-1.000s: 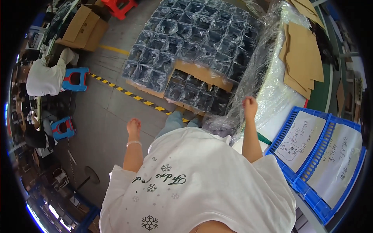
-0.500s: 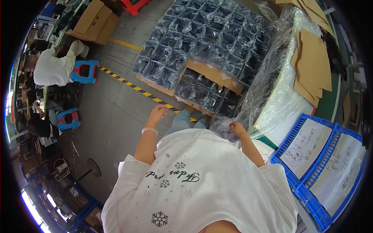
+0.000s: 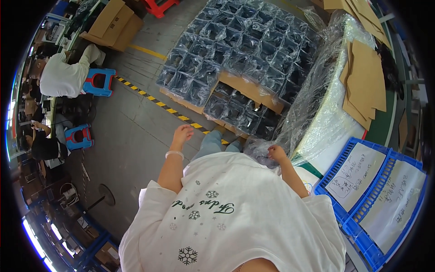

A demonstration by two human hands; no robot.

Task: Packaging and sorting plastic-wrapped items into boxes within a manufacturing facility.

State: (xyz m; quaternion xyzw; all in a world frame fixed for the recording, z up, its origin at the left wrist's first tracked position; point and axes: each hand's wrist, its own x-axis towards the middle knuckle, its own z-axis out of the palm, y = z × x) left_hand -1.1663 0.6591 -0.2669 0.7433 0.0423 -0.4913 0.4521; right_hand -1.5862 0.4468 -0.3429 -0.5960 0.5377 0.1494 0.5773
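My left hand (image 3: 182, 135) hangs in the air in front of my body, its fingers loosely bent and apart, holding nothing. A pale bracelet (image 3: 174, 154) circles that wrist. On the other side, my right hand (image 3: 276, 153) has slack, half-curled fingers and no visible object in them. Just behind it lies crumpled clear plastic film (image 3: 259, 148); whether the fingertips touch it I cannot tell. Ahead of both hands stands a wide block of dark grid-divided compartments (image 3: 235, 43), wrapped in clear plastic. Its nearer, lower section (image 3: 233, 109) adjoins a brown cardboard edge (image 3: 251, 88).
Bubble wrap (image 3: 324, 122) covers a bench at right, with flat cardboard sheets (image 3: 364, 84) on it. Blue crates (image 3: 349, 217) with handwritten papers stand close by. Yellow-black tape (image 3: 156, 102) crosses the floor. Two people sit at left near blue-red stools (image 3: 99, 82); a cardboard box (image 3: 111, 27) stands beyond.
My left hand has shifted slightly down and left. My right hand has stayed nearly in place, and the whole view has moved a little. A seated person at left has moved an arm.
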